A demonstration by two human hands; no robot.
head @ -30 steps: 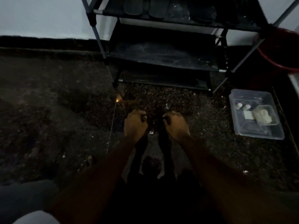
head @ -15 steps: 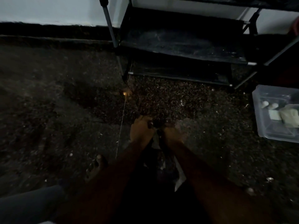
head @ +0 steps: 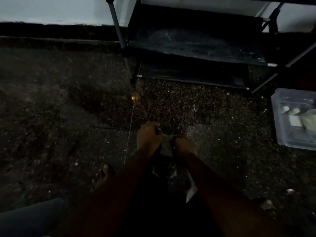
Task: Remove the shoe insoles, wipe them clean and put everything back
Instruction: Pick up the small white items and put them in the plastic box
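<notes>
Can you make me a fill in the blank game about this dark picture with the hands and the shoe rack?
Of the left hand and right hand gripping the dark shoes, the clear plastic box lies nearer the ____ one.
The bare foot shows beside the ____ forearm.
The black shoe rack stands on the speckled ____.
Missing words: right, left, floor.

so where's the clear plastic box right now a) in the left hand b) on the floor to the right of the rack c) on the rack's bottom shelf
b: the clear plastic box sits on the floor, just right of the shoe rack.
</notes>
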